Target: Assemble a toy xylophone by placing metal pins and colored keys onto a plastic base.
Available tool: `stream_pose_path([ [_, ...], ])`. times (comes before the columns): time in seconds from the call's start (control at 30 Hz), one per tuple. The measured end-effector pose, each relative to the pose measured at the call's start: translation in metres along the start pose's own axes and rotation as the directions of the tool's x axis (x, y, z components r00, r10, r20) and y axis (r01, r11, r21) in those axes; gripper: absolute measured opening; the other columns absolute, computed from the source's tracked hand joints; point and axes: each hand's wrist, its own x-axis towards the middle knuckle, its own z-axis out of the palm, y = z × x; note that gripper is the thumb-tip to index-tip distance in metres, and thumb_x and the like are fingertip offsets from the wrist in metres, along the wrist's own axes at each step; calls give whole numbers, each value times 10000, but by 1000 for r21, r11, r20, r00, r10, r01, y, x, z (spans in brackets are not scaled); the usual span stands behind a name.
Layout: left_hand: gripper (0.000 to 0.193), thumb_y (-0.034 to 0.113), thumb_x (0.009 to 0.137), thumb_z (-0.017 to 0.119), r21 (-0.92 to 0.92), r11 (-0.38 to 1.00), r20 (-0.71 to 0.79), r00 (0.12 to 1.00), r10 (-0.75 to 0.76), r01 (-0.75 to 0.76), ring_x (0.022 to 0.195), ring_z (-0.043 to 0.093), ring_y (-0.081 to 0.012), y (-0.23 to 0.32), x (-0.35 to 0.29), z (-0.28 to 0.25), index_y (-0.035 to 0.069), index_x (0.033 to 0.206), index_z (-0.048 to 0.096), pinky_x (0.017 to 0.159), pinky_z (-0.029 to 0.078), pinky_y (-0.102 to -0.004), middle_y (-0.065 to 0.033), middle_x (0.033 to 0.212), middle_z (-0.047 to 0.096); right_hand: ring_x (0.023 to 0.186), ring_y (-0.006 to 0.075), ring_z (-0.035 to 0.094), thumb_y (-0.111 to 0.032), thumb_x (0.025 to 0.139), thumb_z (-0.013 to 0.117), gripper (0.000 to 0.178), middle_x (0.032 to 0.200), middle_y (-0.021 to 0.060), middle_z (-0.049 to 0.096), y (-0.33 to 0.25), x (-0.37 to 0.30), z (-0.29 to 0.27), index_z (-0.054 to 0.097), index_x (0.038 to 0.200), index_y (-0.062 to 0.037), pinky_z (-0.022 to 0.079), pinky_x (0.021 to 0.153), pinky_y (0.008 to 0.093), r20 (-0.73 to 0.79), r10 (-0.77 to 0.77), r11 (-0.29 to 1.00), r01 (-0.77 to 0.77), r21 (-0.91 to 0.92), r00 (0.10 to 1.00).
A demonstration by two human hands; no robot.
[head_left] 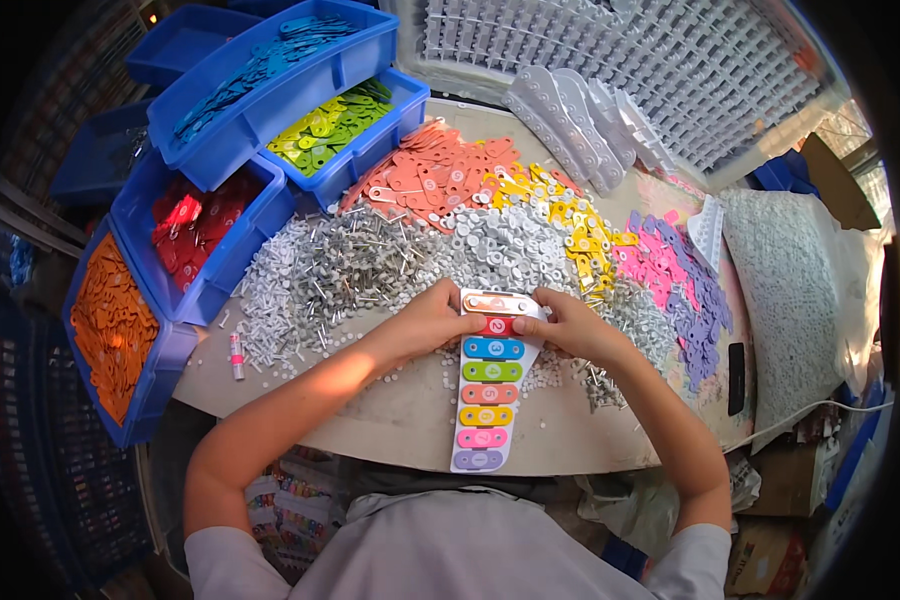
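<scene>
A small toy xylophone (486,417) lies at the table's front middle, wide end away from me. Its white base carries a row of coloured bars, from orange at the far end through red, blue, green, salmon, yellow and pink to purple. My left hand (438,320) grips the base's left edge near the far end, its thumb on the red bar (497,326). On the opposite edge my right hand (573,327) is closed the same way, its thumb also at the red bar. Loose white ring-shaped pieces (515,240) are heaped just beyond both hands.
Metal pins (355,265) and salmon bars (440,175) are piled beyond my left hand. Yellow (592,235), pink (652,265) and purple bars (705,320) lie at the right. Blue bins (270,90) of coloured bars stand left; white bases (570,125) are stacked behind. A glue-stick-like tube (237,357) stands left.
</scene>
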Motion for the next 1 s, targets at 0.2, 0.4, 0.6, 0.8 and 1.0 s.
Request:
stream_pose_path([
  [0.2,342,222,961,790,184,974,-80,985,150,-133,767,579,-54,-15,11,2,15,1044,530,632,471,-223,-24,864,637,764,215,694,-569,877,813,737,971,158,713,-6,1,0,629,1280,20,551,620,351,-17,-74,977,69,-202,997],
  [0.4,428,261,975,784,155,940,-154,932,327,-304,735,610,-87,-40,7,5,-20,1172,530,633,495,-274,-72,837,687,706,230,677,-484,941,769,579,781,171,684,9,-8,23,611,1241,-16,536,624,392,-230,-197,964,145,-223,953],
  [0.6,299,185,1007,716,358,903,-409,830,380,-237,687,591,-85,-5,-86,-24,18,1234,618,617,480,-294,-38,752,650,663,139,509,-146,1063,592,135,728,79,566,38,-78,1,604,1099,-16,410,606,356,-740,-342,923,57,-382,580],
  [0.8,84,80,940,722,708,706,-611,520,597,21,746,655,-185,-26,-143,-106,17,995,733,676,505,-320,-82,920,707,858,252,613,-94,1020,637,174,1017,113,664,165,-117,-58,640,1164,4,507,781,356,-798,-452,853,-68,-517,398],
  [1.0,67,80,914,737,824,560,-513,536,671,87,848,671,-274,-50,-143,-118,36,964,733,751,518,-373,-90,946,694,815,179,537,-34,1002,620,161,951,81,622,181,-105,-43,625,1158,5,470,740,329,-845,-225,972,51,-230,485],
])
